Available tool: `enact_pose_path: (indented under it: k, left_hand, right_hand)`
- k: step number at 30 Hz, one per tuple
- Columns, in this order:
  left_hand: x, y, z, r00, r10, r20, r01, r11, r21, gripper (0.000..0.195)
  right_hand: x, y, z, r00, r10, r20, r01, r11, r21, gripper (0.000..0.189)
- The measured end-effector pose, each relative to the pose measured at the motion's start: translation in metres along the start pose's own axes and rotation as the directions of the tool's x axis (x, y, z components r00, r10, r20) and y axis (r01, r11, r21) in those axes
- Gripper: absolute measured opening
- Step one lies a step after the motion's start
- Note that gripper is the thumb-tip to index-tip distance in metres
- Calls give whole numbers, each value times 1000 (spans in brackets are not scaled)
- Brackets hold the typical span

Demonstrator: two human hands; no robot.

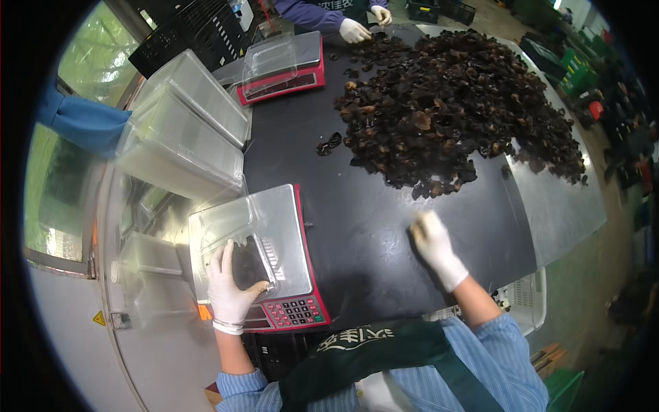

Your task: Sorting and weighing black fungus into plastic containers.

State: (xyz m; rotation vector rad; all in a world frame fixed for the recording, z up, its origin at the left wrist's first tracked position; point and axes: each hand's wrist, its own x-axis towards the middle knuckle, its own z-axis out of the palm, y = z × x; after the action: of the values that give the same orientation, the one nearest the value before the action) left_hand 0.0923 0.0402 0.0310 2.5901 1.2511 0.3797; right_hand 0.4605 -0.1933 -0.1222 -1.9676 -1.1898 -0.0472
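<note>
My gloved left hand is spread over a clear plastic clamshell box on the near red-framed digital scale. Its thumb rests at the box's near right corner and its fingers lie along the left side. Dark wood ear mushrooms fill part of the box, and the raised clear lid leans away on the far side. Over the black tabletop, my gloved right hand is curled and blurred, on the near side of a large heap of wood ear mushrooms. Whether its fingers hold anything is hidden.
Stacked clear boxes stand left of the table. A second red scale with an open box sits at the far left. Across the table a co-worker's gloved hands are at the heap. A white basket stands below the right edge.
</note>
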Motion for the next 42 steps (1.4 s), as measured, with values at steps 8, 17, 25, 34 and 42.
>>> enact_pose_path:
  k: [8, 17, 25, 34, 42]
  left_hand:
    - [-7, -8, 0, 993, 52, -104, -68, 986, -152, 96]
    - [-34, -37, -14, 999, -11, -32, 9, 998, -63, 129]
    - [-44, -12, 6, 984, -156, -85, 96, 870, -483, 139]
    - [-51, -35, 8, 984, -112, -135, 18, 831, -556, 133]
    - [-86, -93, -13, 906, -339, -253, 117, 776, -620, 79]
  right_hand:
    - [60, 41, 21, 983, 183, 34, -160, 925, -345, 35]
    - [77, -136, 14, 973, -96, 210, -19, 873, 488, 15]
    - [106, -289, 101, 649, -717, 255, 517, 661, 544, 32]
    - [128, -295, 83, 636, -670, 384, 440, 723, 532, 63]
    - [132, -191, 61, 877, -88, 473, -216, 806, 551, 41]
